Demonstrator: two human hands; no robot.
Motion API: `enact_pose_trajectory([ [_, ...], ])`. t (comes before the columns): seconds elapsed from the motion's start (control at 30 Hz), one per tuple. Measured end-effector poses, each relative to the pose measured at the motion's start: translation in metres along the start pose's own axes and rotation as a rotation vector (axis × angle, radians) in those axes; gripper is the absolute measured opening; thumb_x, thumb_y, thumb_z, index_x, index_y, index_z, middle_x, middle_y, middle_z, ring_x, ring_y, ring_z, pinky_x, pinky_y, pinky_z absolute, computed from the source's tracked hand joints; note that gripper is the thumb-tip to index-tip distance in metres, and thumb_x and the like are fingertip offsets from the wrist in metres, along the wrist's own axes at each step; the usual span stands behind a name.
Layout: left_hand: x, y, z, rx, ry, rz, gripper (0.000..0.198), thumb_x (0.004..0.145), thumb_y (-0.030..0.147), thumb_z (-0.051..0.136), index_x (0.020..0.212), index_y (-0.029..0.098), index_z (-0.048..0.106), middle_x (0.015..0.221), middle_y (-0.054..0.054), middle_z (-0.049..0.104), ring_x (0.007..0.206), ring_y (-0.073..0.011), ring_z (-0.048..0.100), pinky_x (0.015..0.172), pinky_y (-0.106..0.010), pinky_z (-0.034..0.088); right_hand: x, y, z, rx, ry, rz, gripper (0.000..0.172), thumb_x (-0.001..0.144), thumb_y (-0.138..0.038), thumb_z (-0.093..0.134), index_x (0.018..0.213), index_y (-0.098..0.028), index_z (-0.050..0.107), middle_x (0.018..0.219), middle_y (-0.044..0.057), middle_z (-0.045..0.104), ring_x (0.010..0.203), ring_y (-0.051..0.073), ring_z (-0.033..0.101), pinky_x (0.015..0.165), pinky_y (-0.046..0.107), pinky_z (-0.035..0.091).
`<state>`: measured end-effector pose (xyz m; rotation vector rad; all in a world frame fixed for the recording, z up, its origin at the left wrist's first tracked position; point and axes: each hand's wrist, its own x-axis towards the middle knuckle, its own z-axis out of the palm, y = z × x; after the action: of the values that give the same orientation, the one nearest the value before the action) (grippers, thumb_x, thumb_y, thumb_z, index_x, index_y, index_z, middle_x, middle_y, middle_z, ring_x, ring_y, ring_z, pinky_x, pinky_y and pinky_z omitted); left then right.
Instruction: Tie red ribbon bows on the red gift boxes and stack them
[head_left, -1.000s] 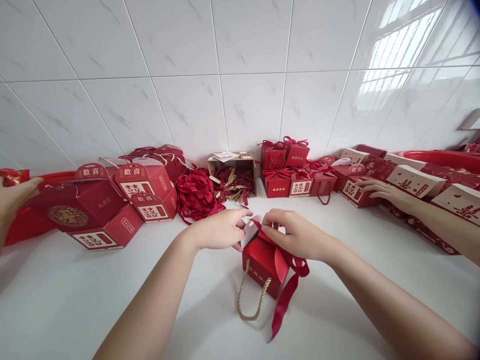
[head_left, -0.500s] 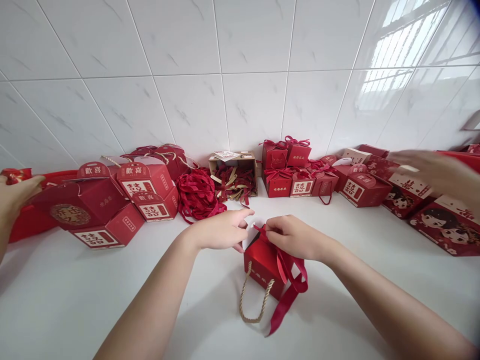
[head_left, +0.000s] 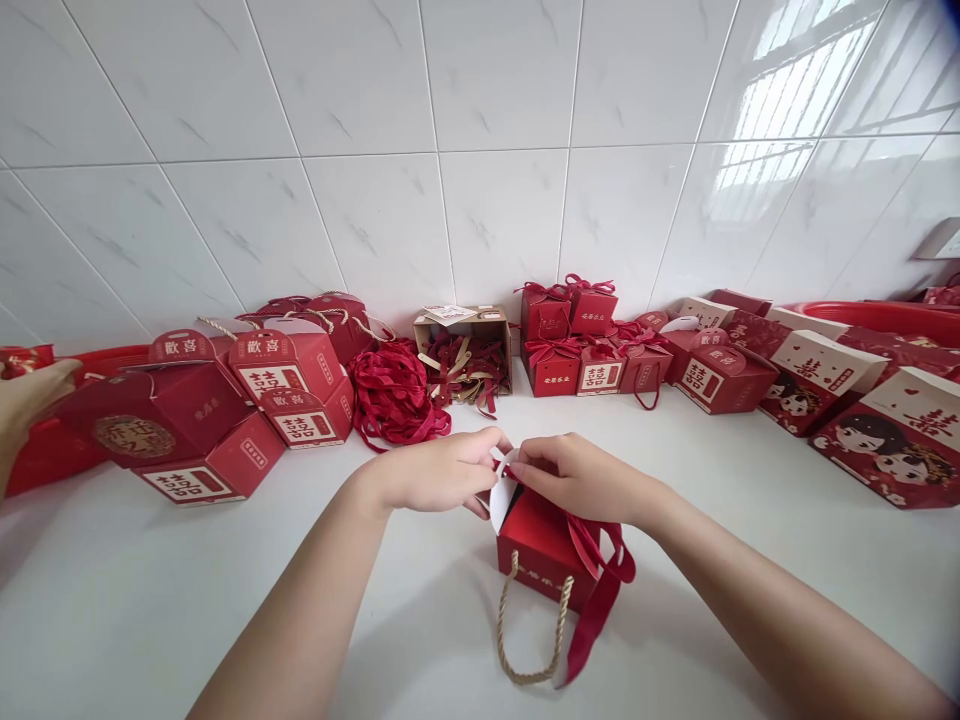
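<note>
In front of me on the white table stands a small red gift box (head_left: 536, 545), with a twisted gold cord handle (head_left: 534, 680) hanging down its near side. My left hand (head_left: 446, 470) is closed at the box's top left, its fingers around a pale-backed flap (head_left: 504, 495). Over the top, my right hand (head_left: 581, 475) pinches a dark red ribbon (head_left: 600, 620) close to that flap's hole. The ribbon's loose end trails down the box's right side onto the table. The fingertips of both hands almost meet, and partly hide what lies between them.
Behind the box are a heap of red ribbon (head_left: 397, 390), an open carton of ribbon pieces (head_left: 512, 375) and tied red boxes (head_left: 551, 375). Larger red boxes stand left (head_left: 210, 455) and right (head_left: 885, 450). Another person's hand (head_left: 34, 410) is at the left edge.
The box has shifted slightly right and nearer to me. My right hand has brought the ribbon left to the flap. Another person's blurred hand at the right has gone from view.
</note>
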<state>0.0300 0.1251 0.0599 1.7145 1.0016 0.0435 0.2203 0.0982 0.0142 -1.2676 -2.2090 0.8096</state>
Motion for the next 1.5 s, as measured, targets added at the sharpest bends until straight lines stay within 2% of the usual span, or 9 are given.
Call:
enact_pose_trajectory([
  [0.27,-0.001,0.001,0.001,-0.034,-0.04,0.012,0.02,0.078,0.012,0.043,0.096,0.02,0.046,0.083,0.001,0.064,0.085,-0.0158,0.066,0.082,-0.033,0.051,0.0,0.0,0.001,-0.032,-0.004,-0.009,0.03,0.089,-0.034,0.045,0.064,-0.019,0.048,0.062,-0.003,0.053,0.055,0.01,0.042,0.052,0.024,0.03],
  [0.53,-0.004,0.003,0.004,0.391,0.089,0.037,0.003,0.078,0.02,0.046,0.078,0.022,0.043,0.068,0.004,0.06,0.071,-0.0168,0.063,0.057,-0.024,0.042,-0.001,-0.003,-0.003,0.005,0.013,-0.016,0.019,0.086,-0.033,0.051,0.074,-0.02,0.057,0.073,-0.001,0.064,0.064,0.013,0.053,0.059,0.025,0.039],
  [0.77,-0.041,-0.045,-0.022,0.847,0.604,-0.399,0.004,0.077,0.021,0.045,0.073,0.022,0.044,0.075,-0.009,0.062,0.073,-0.03,0.061,0.058,-0.034,0.038,-0.055,0.023,-0.026,0.087,0.301,0.18,0.028,0.088,-0.047,0.05,0.09,-0.021,0.058,0.096,0.005,0.065,0.084,0.018,0.061,0.073,0.033,0.048],
  [0.83,-0.041,-0.055,-0.021,0.79,0.683,-0.325,0.008,0.082,0.028,0.043,0.08,0.021,0.046,0.083,-0.012,0.061,0.081,-0.032,0.061,0.066,-0.038,0.042,-0.075,0.039,-0.017,0.116,0.312,0.304,0.037,0.089,-0.055,0.045,0.098,-0.021,0.056,0.1,0.007,0.065,0.087,0.021,0.062,0.077,0.038,0.048],
  [1.0,0.003,-0.055,0.026,0.219,0.53,0.259,0.024,0.09,0.046,0.04,0.091,0.022,0.045,0.1,-0.005,0.055,0.102,-0.0211,0.052,0.093,-0.033,0.041,-0.094,0.056,0.019,0.397,0.193,0.343,0.051,0.091,-0.061,0.037,0.121,-0.022,0.044,0.121,0.011,0.06,0.106,0.023,0.06,0.091,0.042,0.046],
  [1.1,0.019,-0.051,0.06,0.155,0.428,0.288,0.027,0.089,0.049,0.043,0.084,0.022,0.039,0.085,0.001,0.05,0.078,-0.0146,0.051,0.073,-0.026,0.046,-0.091,0.051,0.031,0.478,0.196,0.297,0.05,0.089,-0.061,0.041,0.121,-0.022,0.043,0.119,0.011,0.06,0.095,0.022,0.065,0.087,0.041,0.049],
  [1.23,-0.001,-0.052,0.083,-0.004,0.317,0.267,0.031,0.087,0.051,0.046,0.081,0.023,0.034,0.08,0.004,0.045,0.068,-0.0114,0.045,0.062,-0.023,0.041,-0.095,0.044,0.033,0.551,0.12,0.227,0.049,0.088,-0.06,0.044,0.115,-0.019,0.049,0.109,0.009,0.063,0.083,0.018,0.065,0.075,0.036,0.053],
  [1.4,-0.039,-0.058,0.083,-0.033,0.336,0.159,0.035,0.085,0.054,0.048,0.075,0.02,0.042,0.072,0.004,0.041,0.063,-0.0116,0.038,0.056,-0.023,0.032,-0.104,0.04,0.034,0.303,0.179,0.238,0.049,0.081,-0.06,0.056,0.109,-0.019,0.052,0.071,-0.003,0.054,0.056,0.011,0.046,0.053,0.027,0.038],
  [1.5,-0.053,-0.059,0.074,0.033,0.359,0.139,0.043,0.086,0.055,0.048,0.063,0.018,0.044,0.061,0.005,0.032,0.058,-0.0109,0.029,0.054,-0.025,0.025,-0.106,0.037,0.027,0.241,0.119,0.158,0.041,0.081,-0.058,0.057,0.077,-0.018,0.054,0.057,-0.006,0.036,0.055,0.01,0.034,0.051,0.025,0.029],
])
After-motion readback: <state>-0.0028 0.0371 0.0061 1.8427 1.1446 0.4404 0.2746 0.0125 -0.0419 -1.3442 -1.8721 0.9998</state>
